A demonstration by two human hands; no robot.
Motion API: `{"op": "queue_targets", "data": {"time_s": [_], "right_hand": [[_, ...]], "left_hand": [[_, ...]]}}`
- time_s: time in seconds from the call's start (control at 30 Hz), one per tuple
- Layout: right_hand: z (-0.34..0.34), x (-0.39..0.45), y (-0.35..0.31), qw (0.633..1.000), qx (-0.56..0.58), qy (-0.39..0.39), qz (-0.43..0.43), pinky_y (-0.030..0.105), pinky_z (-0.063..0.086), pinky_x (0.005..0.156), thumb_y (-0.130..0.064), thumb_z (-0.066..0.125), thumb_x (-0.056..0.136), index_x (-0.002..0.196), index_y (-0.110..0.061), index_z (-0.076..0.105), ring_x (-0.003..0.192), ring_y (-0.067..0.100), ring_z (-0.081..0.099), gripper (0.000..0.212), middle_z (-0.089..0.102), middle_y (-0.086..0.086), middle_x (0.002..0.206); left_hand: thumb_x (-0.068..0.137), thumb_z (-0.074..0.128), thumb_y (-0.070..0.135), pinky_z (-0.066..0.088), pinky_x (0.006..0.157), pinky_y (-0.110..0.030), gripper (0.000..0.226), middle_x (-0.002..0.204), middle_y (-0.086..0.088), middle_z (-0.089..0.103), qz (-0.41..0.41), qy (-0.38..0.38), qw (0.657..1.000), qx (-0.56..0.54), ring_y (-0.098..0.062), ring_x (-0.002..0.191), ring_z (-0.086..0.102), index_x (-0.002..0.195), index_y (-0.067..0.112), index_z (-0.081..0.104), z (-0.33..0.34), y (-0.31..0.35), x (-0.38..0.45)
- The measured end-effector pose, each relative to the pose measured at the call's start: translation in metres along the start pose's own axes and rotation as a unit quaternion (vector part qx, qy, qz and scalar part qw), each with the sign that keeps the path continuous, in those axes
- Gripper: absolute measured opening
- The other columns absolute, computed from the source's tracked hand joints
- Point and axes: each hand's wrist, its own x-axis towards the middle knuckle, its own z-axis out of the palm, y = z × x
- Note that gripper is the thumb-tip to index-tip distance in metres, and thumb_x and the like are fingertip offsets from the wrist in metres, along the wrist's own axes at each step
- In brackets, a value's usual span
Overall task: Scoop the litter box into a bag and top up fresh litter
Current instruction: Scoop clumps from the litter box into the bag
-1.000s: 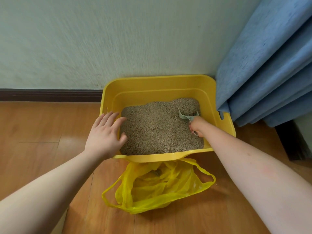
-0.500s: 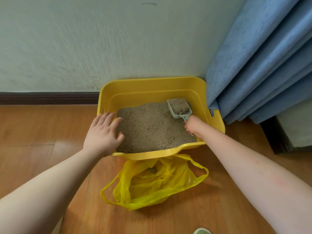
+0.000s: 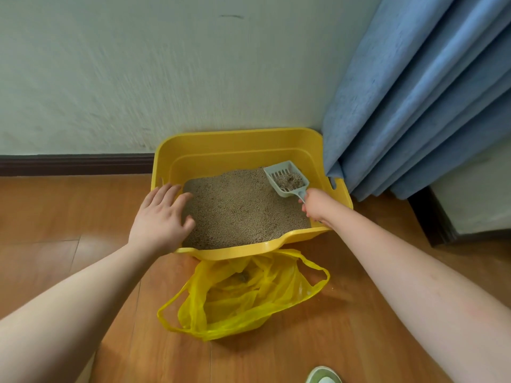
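A yellow litter box [image 3: 237, 146] stands on the wooden floor against the wall, filled with tan litter [image 3: 237, 205]. My right hand [image 3: 318, 204] grips the handle of a pale grey slotted scoop [image 3: 286, 178], which is lifted above the litter at the box's right side with some litter and a clump in it. My left hand [image 3: 161, 217] rests with straight fingers on the box's left rim. An open yellow plastic bag [image 3: 243, 294] lies on the floor just in front of the box, with a dark clump inside.
A blue curtain [image 3: 414, 92] hangs right of the box, touching its right rim. A dark baseboard [image 3: 74, 164] runs along the wall. A dark furniture base [image 3: 431, 219] stands at the right. A green slipper tip [image 3: 323, 376] shows at the bottom edge.
My right hand has raised the scoop out of the litter, loaded, and much of the litter has sifted out through its slots. My left hand has stayed on the rim.
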Motion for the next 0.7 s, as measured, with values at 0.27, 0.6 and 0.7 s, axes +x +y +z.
{"op": "queue_targets", "data": {"time_s": [0.27, 0.6, 0.7], "right_hand": [[0.0012, -0.0048, -0.0002, 0.998, -0.07, -0.005, -0.01, 0.037, 0.047, 0.081, -0.002, 0.046, 0.097, 0.118, -0.002, 0.057, 0.1, 0.031, 0.057, 0.024, 0.059, 0.019, 0.116], [0.0054, -0.0043, 0.0017, 0.988, -0.148, 0.044, -0.018, 0.032, 0.037, 0.058, -0.005, 0.04, 0.099, 0.113, -0.006, 0.048, 0.081, 0.028, 0.05, 0.016, 0.056, 0.016, 0.102], [0.0041, -0.0067, 0.0055, 0.989, -0.124, 0.046, -0.062, 0.033, 0.035, 0.057, -0.01, 0.034, 0.102, 0.097, -0.009, 0.045, 0.078, 0.028, 0.05, 0.012, 0.055, 0.014, 0.094]], "left_hand": [[0.084, 0.029, 0.05, 0.014, 0.121, -0.042, 0.065, 0.152, -0.009, 0.041, -0.002, 0.006, 1.0, -0.01, -0.026, 0.146, 0.026, 0.138, 0.023, 0.05, 0.0013, -0.0003, 0.001], [0.085, 0.031, 0.05, 0.013, 0.121, -0.042, 0.062, 0.152, -0.008, 0.041, -0.003, 0.014, 1.0, -0.019, -0.025, 0.146, 0.025, 0.138, 0.025, 0.05, 0.0043, -0.0011, 0.0012], [0.085, 0.033, 0.049, 0.012, 0.122, -0.041, 0.061, 0.153, -0.007, 0.04, -0.005, 0.014, 1.0, -0.019, -0.025, 0.147, 0.024, 0.139, 0.025, 0.049, 0.0029, -0.0003, 0.0007]]}}
